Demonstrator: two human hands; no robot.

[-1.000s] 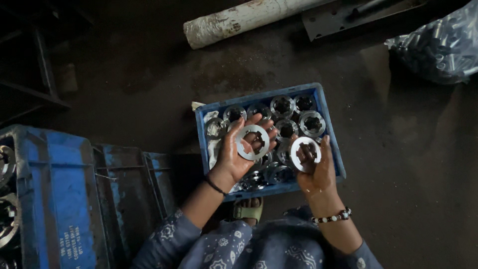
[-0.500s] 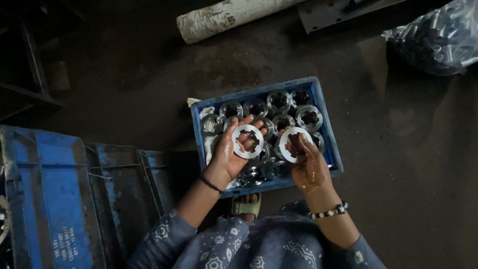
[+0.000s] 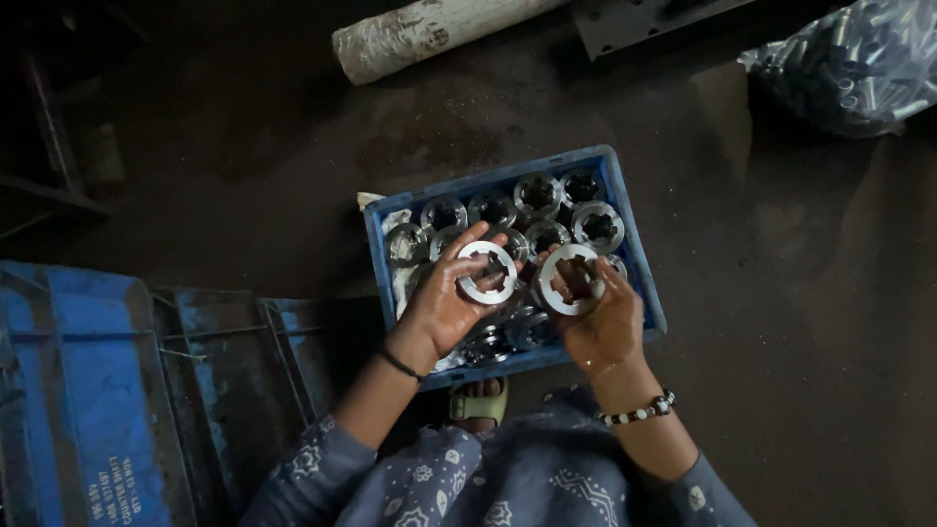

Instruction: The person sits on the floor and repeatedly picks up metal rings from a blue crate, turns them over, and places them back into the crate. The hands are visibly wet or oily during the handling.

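Above the blue crate [image 3: 639, 283] on the floor, the left hand [image 3: 444, 303] grips one metal ring [image 3: 486, 272] and the right hand [image 3: 605, 322] grips another ring [image 3: 568, 279]. Both are pinched only at the edges, so a ring could slip and dent the parts below.

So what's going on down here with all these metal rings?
A person crouches over a blue crate on a dark floor, packed with round metal ring parts. Each of the hands holds one flat ring over the crate: the left hand holds a ring, the right hand another ring. Blue bins stand to the left, and a clear bag of metal pieces lies at top right.
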